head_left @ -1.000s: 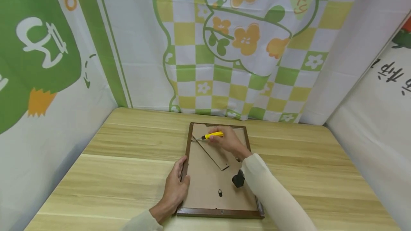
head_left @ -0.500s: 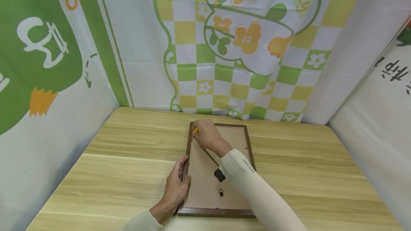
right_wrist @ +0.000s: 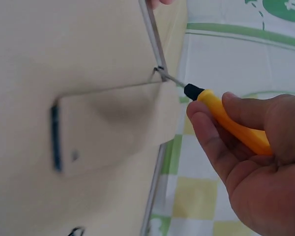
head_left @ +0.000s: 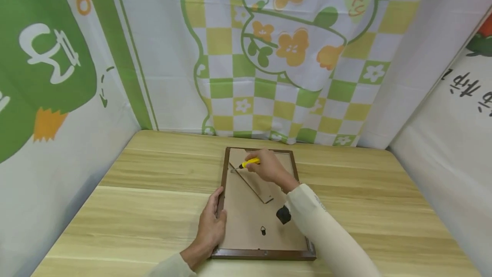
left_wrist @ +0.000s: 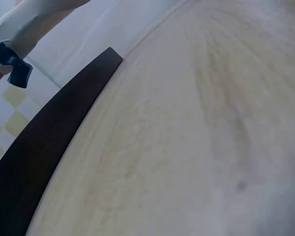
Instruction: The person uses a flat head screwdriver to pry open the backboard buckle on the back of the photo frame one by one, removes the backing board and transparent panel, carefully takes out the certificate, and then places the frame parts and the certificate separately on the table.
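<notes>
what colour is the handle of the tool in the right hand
The handle is yellow, with a black collar, clearest in the right wrist view.

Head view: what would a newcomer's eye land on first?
Probably the yellow screwdriver in the right hand, its tip at the far left part of the picture frame. That frame lies back up on the wooden table, the left hand at its left side. Behind hangs a green-and-yellow checkered curtain.

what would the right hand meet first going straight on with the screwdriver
Probably the small dark fitting at the tip of the screwdriver, then the frame rim; depth there is unclear.
</notes>
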`<action>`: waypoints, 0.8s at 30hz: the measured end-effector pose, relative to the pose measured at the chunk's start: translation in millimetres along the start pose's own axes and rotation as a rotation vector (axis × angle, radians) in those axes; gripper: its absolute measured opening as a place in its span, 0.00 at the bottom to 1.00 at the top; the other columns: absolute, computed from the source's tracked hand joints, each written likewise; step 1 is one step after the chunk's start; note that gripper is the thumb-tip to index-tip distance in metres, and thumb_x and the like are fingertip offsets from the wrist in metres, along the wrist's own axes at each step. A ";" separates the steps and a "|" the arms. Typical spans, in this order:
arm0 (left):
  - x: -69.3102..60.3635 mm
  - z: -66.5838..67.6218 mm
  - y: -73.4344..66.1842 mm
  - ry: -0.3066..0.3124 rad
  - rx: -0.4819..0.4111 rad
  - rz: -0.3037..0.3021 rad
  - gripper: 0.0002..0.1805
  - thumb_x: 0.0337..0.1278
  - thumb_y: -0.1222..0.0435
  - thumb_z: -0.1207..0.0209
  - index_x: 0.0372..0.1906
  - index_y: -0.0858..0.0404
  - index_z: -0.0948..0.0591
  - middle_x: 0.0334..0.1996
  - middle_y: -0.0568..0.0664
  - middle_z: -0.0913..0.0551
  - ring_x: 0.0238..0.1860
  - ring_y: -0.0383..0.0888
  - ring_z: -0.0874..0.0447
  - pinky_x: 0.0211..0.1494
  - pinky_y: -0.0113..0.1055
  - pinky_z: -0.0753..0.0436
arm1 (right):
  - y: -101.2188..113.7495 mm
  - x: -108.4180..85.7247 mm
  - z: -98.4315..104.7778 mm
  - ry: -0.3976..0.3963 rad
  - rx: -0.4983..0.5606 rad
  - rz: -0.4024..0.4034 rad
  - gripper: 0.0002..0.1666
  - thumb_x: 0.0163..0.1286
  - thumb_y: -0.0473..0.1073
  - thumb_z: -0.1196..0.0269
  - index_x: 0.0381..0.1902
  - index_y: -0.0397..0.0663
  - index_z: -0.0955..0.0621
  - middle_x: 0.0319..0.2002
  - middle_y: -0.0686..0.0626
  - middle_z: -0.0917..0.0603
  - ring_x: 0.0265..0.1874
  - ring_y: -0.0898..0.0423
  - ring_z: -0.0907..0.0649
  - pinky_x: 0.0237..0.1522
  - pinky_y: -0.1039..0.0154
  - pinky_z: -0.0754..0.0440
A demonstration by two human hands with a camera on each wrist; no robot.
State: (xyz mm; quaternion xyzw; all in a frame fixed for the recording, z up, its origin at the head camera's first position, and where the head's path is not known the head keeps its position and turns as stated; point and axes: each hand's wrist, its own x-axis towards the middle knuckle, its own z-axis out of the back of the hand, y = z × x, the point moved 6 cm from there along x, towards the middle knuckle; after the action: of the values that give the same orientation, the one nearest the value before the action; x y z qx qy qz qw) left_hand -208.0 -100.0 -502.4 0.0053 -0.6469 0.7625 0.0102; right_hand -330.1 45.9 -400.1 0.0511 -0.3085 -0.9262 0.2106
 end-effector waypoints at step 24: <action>-23.3 -16.3 -4.4 -0.141 0.083 0.069 0.33 0.68 0.78 0.59 0.76 0.61 0.47 0.78 0.63 0.54 0.36 0.49 0.15 0.41 0.32 0.14 | -54.2 -62.4 25.1 -0.072 0.437 -0.070 0.19 0.69 0.39 0.37 0.56 0.39 0.18 0.47 0.38 0.12 0.45 0.42 0.12 0.52 0.52 0.14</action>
State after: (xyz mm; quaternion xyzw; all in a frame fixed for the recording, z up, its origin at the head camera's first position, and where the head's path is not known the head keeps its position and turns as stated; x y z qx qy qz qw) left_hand -184.5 -83.5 -501.1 0.0373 -0.6137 0.7862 -0.0618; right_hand -298.6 125.0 -414.2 0.0730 -0.5074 -0.8453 0.1508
